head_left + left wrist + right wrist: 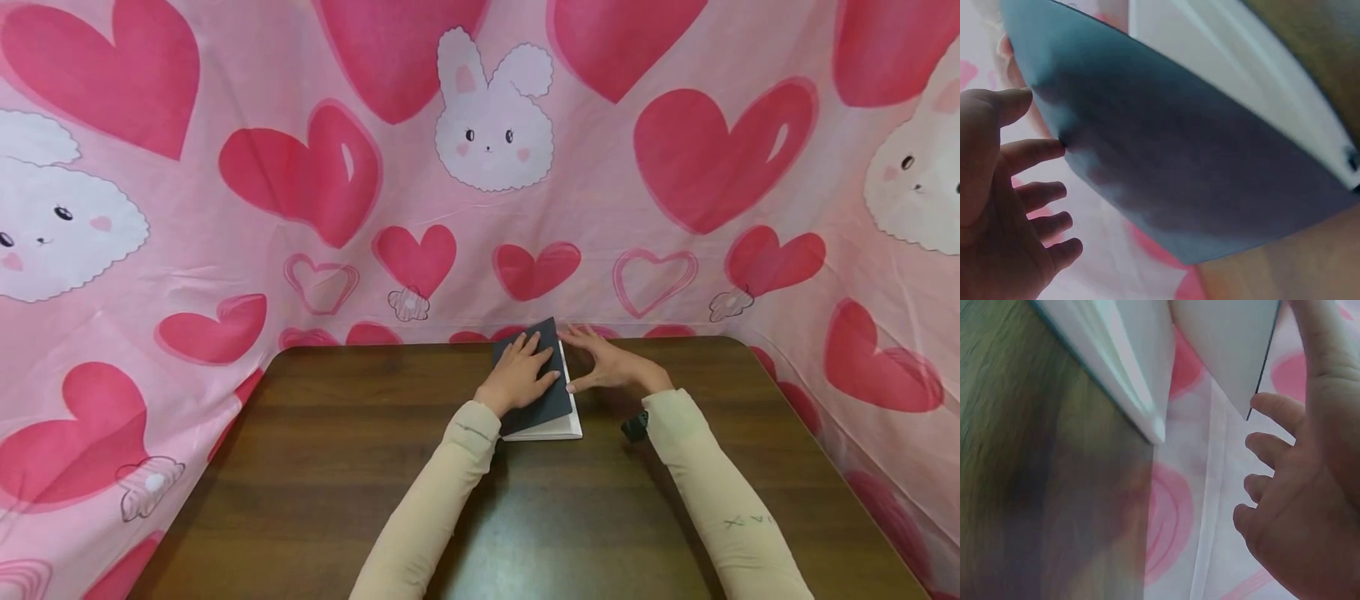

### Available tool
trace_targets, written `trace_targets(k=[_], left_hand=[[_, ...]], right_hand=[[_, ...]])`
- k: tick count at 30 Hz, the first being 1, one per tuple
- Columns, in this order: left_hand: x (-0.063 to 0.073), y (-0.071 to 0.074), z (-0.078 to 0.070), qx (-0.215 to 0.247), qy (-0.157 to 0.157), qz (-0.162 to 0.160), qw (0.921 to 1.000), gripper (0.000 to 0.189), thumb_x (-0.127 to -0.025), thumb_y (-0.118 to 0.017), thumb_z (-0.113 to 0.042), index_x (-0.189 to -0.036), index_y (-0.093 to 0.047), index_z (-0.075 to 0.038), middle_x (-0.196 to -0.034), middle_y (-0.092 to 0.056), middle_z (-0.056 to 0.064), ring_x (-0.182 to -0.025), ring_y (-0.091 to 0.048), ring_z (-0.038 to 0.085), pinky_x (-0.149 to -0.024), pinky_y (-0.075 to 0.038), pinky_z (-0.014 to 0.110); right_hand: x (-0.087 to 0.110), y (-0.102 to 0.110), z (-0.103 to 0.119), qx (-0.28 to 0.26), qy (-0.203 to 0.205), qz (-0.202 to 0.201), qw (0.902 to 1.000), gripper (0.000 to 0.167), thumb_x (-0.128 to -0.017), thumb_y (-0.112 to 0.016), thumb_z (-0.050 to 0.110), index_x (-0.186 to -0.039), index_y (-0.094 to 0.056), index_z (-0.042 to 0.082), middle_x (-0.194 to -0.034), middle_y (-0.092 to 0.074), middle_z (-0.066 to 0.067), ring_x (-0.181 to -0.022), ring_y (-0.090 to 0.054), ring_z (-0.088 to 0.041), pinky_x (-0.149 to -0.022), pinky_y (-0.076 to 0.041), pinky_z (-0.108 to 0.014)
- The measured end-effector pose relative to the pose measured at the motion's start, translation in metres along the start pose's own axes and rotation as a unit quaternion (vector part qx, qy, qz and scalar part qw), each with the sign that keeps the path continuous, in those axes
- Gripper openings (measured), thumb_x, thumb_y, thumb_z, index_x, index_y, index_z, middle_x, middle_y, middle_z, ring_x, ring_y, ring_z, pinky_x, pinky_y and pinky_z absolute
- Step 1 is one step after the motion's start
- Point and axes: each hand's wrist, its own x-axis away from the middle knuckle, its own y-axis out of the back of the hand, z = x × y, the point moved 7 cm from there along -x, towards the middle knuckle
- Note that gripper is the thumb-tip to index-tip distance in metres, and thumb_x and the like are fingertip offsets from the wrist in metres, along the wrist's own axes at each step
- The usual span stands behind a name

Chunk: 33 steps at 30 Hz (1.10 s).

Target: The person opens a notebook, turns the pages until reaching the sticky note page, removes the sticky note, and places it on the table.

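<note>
Book on tabletop nr far edge, cover part-raised; L hand, fingers spread, against cover, prob. steadying it; R hand, fingers apart, at its edge, prob. guiding; nothing gripped.

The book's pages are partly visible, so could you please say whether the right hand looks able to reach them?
Probably yes: the right hand is beside the pages, and the raised cover leaves a gap facing it, though the left hand on the cover might narrow that.
</note>
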Motion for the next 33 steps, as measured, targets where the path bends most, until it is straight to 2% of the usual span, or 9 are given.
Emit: trace_targets(k=[9, 13, 18, 23, 26, 29, 33], left_hand=[[0.009, 0.036, -0.004, -0.021, -0.005, -0.054, 0.9983, 0.060, -0.104, -0.048, -0.050, -0.155, -0.045, -0.019, -0.167, -0.027, 0.012, -0.154, -0.024, 0.037, -0.125, -0.019, 0.049], [0.012, 0.046, -0.002, -0.029, 0.003, -0.061, 0.9977, 0.059, -0.103, -0.050, -0.049, -0.154, -0.046, -0.020, -0.167, -0.028, 0.011, -0.155, -0.021, 0.035, -0.125, -0.017, 0.048], [0.016, 0.052, 0.004, -0.050, 0.016, -0.065, 0.9965, 0.057, -0.103, -0.050, -0.046, -0.154, -0.047, -0.021, -0.168, -0.026, 0.010, -0.157, -0.017, 0.033, -0.125, -0.017, 0.050], [0.021, 0.058, 0.010, -0.079, 0.017, -0.073, 0.9940, 0.054, -0.103, -0.049, -0.045, -0.152, -0.051, -0.021, -0.168, -0.026, 0.008, -0.157, -0.017, 0.032, -0.125, -0.015, 0.051], [0.025, 0.063, 0.014, -0.086, 0.018, -0.075, 0.9933, 0.054, -0.103, -0.048, -0.044, -0.151, -0.051, -0.021, -0.168, -0.027, 0.008, -0.156, -0.018, 0.032, -0.125, -0.016, 0.051], [0.032, 0.069, 0.020, -0.081, 0.023, -0.076, 0.9935, 0.054, -0.102, -0.049, -0.043, -0.152, -0.051, -0.021, -0.168, -0.026, 0.007, -0.156, -0.019, 0.031, -0.125, -0.016, 0.051], [0.042, 0.077, 0.031, -0.073, 0.025, -0.085, 0.9934, 0.054, -0.102, -0.049, -0.041, -0.152, -0.050, -0.019, -0.168, -0.026, 0.007, -0.156, -0.018, 0.032, -0.126, -0.014, 0.050]], right_hand=[[-0.014, -0.001, 0.021, 0.017, 0.033, -0.049, 0.9981, 0.105, -0.084, -0.084, 0.040, -0.163, -0.022, 0.013, -0.170, -0.005, -0.022, -0.154, 0.004, -0.049, -0.114, -0.011, -0.076], [-0.018, -0.003, 0.028, -0.002, 0.042, -0.062, 0.9972, 0.105, -0.084, -0.084, 0.037, -0.163, -0.021, 0.011, -0.170, -0.004, -0.021, -0.156, 0.006, -0.045, -0.116, -0.008, -0.074], [-0.020, -0.012, 0.027, -0.020, 0.033, -0.065, 0.9971, 0.105, -0.085, -0.083, 0.037, -0.164, -0.019, 0.012, -0.171, -0.002, -0.019, -0.155, 0.008, -0.045, -0.114, -0.007, -0.076], [-0.019, -0.026, 0.017, 0.003, 0.016, -0.055, 0.9983, 0.104, -0.085, -0.083, 0.038, -0.164, -0.020, 0.013, -0.169, -0.011, -0.020, -0.154, 0.001, -0.050, -0.114, -0.012, -0.076], [-0.017, -0.035, 0.007, 0.015, -0.002, -0.039, 0.9991, 0.107, -0.084, -0.082, 0.043, -0.164, -0.018, 0.011, -0.168, -0.010, -0.024, -0.153, -0.001, -0.052, -0.114, -0.014, -0.076], [-0.014, -0.045, -0.002, 0.028, -0.023, -0.017, 0.9992, 0.111, -0.083, -0.081, 0.049, -0.163, -0.017, 0.005, -0.168, -0.008, -0.027, -0.153, 0.000, -0.052, -0.115, -0.012, -0.075], [-0.008, -0.054, -0.013, 0.046, -0.049, 0.012, 0.9976, 0.114, -0.083, -0.079, 0.053, -0.162, -0.015, 0.003, -0.169, -0.010, -0.023, -0.154, 0.004, -0.049, -0.117, -0.004, -0.072]])
